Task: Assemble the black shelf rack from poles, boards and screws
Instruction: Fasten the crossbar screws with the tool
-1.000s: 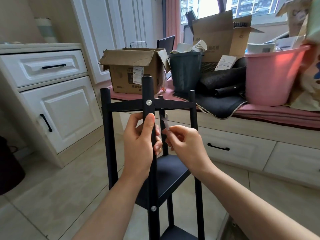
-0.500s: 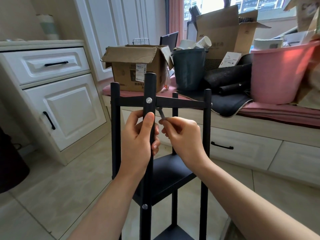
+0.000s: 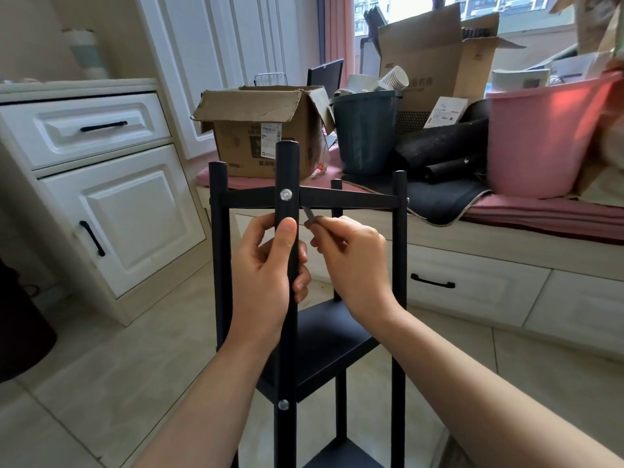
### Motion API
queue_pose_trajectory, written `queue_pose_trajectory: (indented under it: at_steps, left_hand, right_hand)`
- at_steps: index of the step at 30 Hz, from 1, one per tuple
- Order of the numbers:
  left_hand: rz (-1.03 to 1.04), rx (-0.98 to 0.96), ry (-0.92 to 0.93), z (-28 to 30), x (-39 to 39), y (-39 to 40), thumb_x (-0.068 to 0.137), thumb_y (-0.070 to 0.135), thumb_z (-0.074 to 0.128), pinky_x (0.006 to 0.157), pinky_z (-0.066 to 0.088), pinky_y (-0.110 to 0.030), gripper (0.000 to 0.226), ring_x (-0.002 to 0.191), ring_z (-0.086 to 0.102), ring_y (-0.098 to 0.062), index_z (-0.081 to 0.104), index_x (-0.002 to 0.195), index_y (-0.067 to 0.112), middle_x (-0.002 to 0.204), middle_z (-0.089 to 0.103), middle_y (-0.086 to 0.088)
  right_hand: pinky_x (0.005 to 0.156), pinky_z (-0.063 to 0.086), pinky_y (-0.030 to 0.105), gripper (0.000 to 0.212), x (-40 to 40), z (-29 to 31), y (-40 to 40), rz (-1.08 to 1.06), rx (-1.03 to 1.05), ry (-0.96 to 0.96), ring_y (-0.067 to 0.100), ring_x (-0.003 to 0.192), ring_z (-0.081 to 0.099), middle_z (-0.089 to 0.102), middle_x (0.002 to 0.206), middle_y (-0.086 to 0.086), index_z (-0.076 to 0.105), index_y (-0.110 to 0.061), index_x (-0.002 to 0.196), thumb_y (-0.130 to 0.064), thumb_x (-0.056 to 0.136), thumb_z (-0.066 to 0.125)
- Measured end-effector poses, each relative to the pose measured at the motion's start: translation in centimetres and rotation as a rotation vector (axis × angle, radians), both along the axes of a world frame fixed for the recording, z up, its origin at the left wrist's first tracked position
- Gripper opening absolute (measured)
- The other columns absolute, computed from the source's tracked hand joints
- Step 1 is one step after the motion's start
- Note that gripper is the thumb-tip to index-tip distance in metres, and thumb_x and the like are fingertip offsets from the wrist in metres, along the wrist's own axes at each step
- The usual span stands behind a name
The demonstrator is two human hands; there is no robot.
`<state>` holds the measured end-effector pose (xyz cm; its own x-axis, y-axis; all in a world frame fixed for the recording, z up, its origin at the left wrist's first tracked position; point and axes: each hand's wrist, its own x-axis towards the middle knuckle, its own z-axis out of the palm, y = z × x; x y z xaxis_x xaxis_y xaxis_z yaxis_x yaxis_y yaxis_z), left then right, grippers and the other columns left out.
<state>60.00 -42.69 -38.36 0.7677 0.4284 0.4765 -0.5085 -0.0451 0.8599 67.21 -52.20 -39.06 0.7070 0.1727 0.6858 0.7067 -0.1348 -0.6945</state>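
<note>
The black shelf rack (image 3: 341, 336) stood upright on the tiled floor (image 3: 101, 383). The left hand (image 3: 266, 275) gripped its nearest pole (image 3: 287, 163), fingers curled round it just below a silver screw (image 3: 285, 194). Right of that pole, the right hand (image 3: 354, 261) pinched a small metal wrench (image 3: 310, 214) between thumb and fingers.

Open cardboard box (image 3: 260, 130), dark bucket (image 3: 366, 133) (paper cups, perhaps), pink tub (image 3: 547, 136), white cabinet (image 3: 101, 184)

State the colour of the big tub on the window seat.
Pink. The tub shows best in the head view, at right.
</note>
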Motion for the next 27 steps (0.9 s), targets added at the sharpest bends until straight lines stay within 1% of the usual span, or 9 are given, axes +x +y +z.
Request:
queue_pose_trajectory:
  at_steps: [7,10,13,17,18,20,22,24,27]
  left_hand:
    - [-0.023,-0.001,-0.001,0.0,0.0,-0.1,0.094,0.043,0.057,0.039,0.036,-0.023,0.017,0.042,0.044,-0.015,0.064,0.096,0.027,0.069,0.058,-0.005]
    - [-0.036,-0.002,-0.01,0.0,-0.1,0.0,0.094,0.041,0.056,0.039,0.036,-0.023,0.017,0.042,0.044,-0.015,0.064,0.096,0.027,0.069,0.057,-0.005]
    - [-0.035,-0.004,-0.011,-0.1,-0.1,0.2,0.095,0.041,0.056,0.038,0.036,-0.024,0.017,0.041,0.044,-0.014,0.064,0.098,0.026,0.069,0.057,-0.004]
    - [-0.034,-0.001,-0.013,-0.2,0.0,0.7,0.096,0.041,0.056,0.038,0.036,-0.023,0.018,0.042,0.044,-0.015,0.064,0.098,0.026,0.069,0.057,-0.006]
    - [-0.034,-0.004,-0.014,-0.3,0.0,0.8,0.096,0.041,0.055,0.038,0.035,-0.023,0.017,0.041,0.044,-0.015,0.064,0.097,0.026,0.069,0.056,-0.006]
    - [-0.03,-0.006,-0.017,-0.3,0.1,1.0,0.096,0.042,0.056,0.038,0.035,-0.023,0.017,0.041,0.043,-0.015,0.063,0.096,0.026,0.068,0.056,-0.006]
    - [-0.022,-0.007,-0.022,-0.3,0.2,1.1,0.095,0.042,0.056,0.038,0.034,-0.022,0.019,0.04,0.043,-0.016,0.063,0.095,0.025,0.068,0.056,-0.007]
    - [-0.017,-0.016,-0.03,-0.3,0.2,1.3,0.095,0.042,0.056,0.038,0.033,-0.021,0.021,0.039,0.042,-0.016,0.061,0.095,0.022,0.067,0.055,-0.009]
    - [-0.012,-0.031,-0.036,-0.4,0.3,1.5,0.095,0.04,0.055,0.037,0.033,-0.02,0.022,0.038,0.041,-0.016,0.06,0.095,0.019,0.066,0.054,-0.009]
  right_hand:
    - [0.066,0.051,0.027,0.014,0.4,-0.2,0.4,-0.038,-0.001,-0.035,0.013,0.071,0.064,0.069,0.076,0.002,0.076,-0.006,0.09,-0.011,0.094,0.064]
    - [0.065,0.05,0.03,0.013,0.4,-0.5,0.9,-0.042,0.01,-0.054,0.013,0.068,0.063,0.068,0.074,0.001,0.076,-0.007,0.089,-0.012,0.093,0.065]
    - [0.06,0.046,0.025,0.014,0.6,-0.8,1.6,-0.063,0.026,-0.077,0.008,0.061,0.054,0.065,0.069,-0.004,0.076,-0.007,0.084,-0.014,0.093,0.067]
    - [0.064,0.047,0.021,0.012,0.7,-1.1,2.5,-0.066,0.05,-0.096,0.009,0.065,0.059,0.07,0.073,0.0,0.078,-0.008,0.09,-0.014,0.092,0.067]
    - [0.065,0.049,0.023,0.012,0.7,-1.2,2.8,-0.058,0.062,-0.09,0.01,0.067,0.061,0.071,0.074,0.0,0.078,-0.008,0.091,-0.014,0.092,0.067]
    - [0.067,0.052,0.034,0.013,0.8,-1.3,3.3,-0.03,0.085,-0.062,0.013,0.068,0.064,0.071,0.075,0.001,0.078,-0.008,0.09,-0.014,0.092,0.067]
    - [0.068,0.052,0.041,0.015,0.9,-1.4,3.8,-0.001,0.105,-0.025,0.014,0.067,0.063,0.07,0.072,0.001,0.077,-0.007,0.088,-0.014,0.093,0.066]
    - [0.067,0.051,0.045,0.017,0.9,-1.5,4.3,0.026,0.127,0.015,0.017,0.065,0.062,0.068,0.069,0.001,0.076,-0.005,0.085,-0.014,0.094,0.065]
    - [0.069,0.051,0.05,0.02,0.9,-1.7,5.0,0.063,0.152,0.06,0.027,0.066,0.064,0.069,0.069,0.009,0.075,-0.003,0.086,-0.015,0.095,0.062]
